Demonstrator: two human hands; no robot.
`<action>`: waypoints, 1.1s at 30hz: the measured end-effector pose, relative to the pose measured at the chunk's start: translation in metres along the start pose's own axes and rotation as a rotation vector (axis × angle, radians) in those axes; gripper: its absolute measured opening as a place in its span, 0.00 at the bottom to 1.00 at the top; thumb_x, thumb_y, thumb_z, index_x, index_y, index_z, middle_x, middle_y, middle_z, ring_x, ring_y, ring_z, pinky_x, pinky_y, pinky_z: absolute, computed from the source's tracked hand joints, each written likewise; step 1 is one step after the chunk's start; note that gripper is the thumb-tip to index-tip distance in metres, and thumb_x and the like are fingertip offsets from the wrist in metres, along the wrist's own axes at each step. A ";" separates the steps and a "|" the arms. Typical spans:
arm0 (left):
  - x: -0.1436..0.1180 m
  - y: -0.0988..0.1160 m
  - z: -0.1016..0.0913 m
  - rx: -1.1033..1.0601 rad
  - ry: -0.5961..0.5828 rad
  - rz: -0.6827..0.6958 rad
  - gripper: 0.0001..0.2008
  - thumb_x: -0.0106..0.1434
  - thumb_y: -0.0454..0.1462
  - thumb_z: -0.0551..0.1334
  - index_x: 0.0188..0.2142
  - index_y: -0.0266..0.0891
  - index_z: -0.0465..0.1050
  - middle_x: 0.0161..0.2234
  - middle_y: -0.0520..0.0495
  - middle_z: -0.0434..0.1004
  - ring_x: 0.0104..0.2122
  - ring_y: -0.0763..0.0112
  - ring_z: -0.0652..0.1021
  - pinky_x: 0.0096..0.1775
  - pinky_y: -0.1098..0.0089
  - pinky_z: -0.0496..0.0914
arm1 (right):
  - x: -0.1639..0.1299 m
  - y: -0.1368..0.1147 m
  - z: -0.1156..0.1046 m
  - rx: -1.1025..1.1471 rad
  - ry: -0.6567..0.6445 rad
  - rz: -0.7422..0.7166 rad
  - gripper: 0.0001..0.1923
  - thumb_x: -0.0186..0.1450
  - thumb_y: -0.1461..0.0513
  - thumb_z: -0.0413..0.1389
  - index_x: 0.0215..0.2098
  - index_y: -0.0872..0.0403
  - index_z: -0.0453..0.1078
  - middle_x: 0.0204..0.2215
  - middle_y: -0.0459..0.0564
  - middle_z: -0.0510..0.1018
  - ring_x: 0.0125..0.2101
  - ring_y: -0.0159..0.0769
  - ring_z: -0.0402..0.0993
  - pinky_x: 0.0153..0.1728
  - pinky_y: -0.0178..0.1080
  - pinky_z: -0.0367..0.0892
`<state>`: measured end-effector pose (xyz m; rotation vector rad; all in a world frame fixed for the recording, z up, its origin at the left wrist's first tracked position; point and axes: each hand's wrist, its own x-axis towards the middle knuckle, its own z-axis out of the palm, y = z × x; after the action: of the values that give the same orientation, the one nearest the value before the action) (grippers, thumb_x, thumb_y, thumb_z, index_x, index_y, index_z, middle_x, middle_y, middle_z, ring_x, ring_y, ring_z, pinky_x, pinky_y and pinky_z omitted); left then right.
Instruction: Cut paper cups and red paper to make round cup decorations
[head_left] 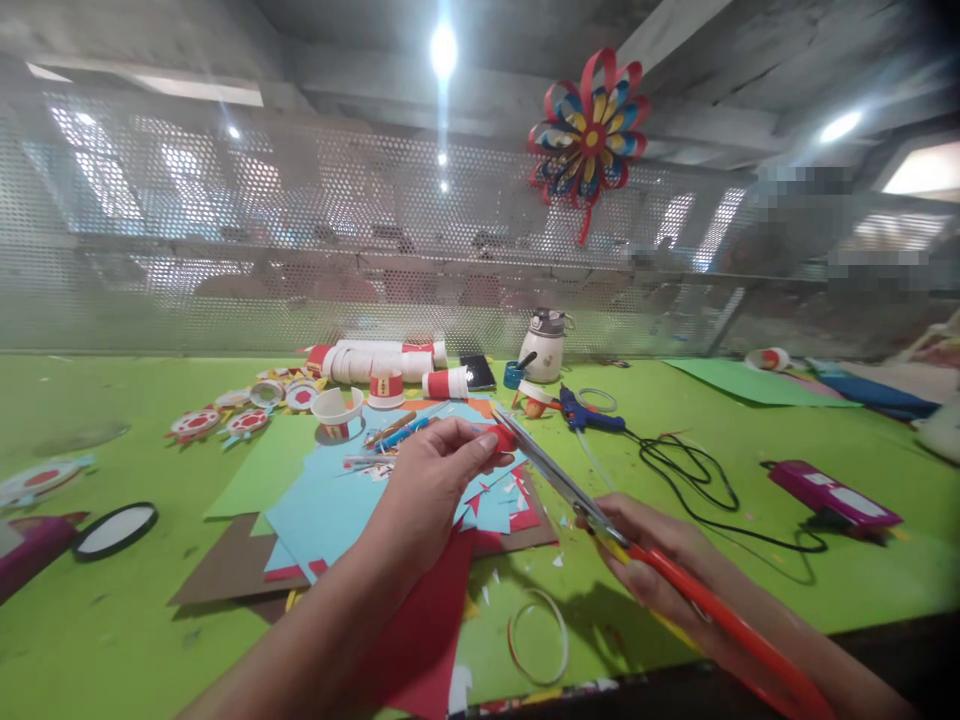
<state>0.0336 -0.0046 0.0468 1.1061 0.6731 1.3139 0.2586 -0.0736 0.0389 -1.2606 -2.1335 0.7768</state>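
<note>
Above the green table (135, 640), left-hand fingers (469, 455) pinch a small red paper scrap (504, 437); right hand (645, 550) grips long scissors (559, 480).

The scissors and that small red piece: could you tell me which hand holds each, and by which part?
The right hand grips the scissors by their red handles. The left hand pinches the small red piece by its edge, at the blade tips.

A blue glue gun (589, 413) is lying on the green counter (750, 470), its black cord (697, 480) trailing right. Paper cups (386, 362) are sitting farther back beside a white kettle (544, 345). A paper flower (589, 130) is hanging above.
</note>
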 end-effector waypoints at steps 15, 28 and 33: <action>-0.001 0.003 0.001 -0.007 0.013 -0.004 0.08 0.51 0.37 0.67 0.22 0.37 0.70 0.28 0.46 0.77 0.31 0.66 0.77 0.41 0.61 0.67 | 0.000 -0.001 0.000 -0.004 0.026 -0.008 0.19 0.66 0.50 0.48 0.50 0.50 0.63 0.32 0.49 0.70 0.31 0.37 0.66 0.25 0.34 0.62; -0.001 0.004 0.002 -0.047 0.002 -0.019 0.08 0.50 0.36 0.68 0.22 0.36 0.70 0.26 0.48 0.76 0.29 0.68 0.76 0.42 0.60 0.67 | 0.000 -0.004 -0.002 -0.039 0.017 0.000 0.18 0.65 0.53 0.49 0.50 0.52 0.64 0.36 0.52 0.74 0.35 0.40 0.69 0.32 0.37 0.63; -0.001 0.005 0.002 -0.050 0.004 -0.027 0.07 0.50 0.36 0.68 0.22 0.36 0.71 0.26 0.48 0.75 0.29 0.68 0.76 0.42 0.60 0.67 | 0.000 -0.001 -0.001 -0.033 0.021 -0.008 0.20 0.65 0.51 0.50 0.52 0.53 0.63 0.34 0.51 0.73 0.32 0.38 0.67 0.31 0.36 0.62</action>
<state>0.0337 -0.0066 0.0519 1.0506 0.6526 1.3043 0.2589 -0.0737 0.0406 -1.2708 -2.1409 0.7251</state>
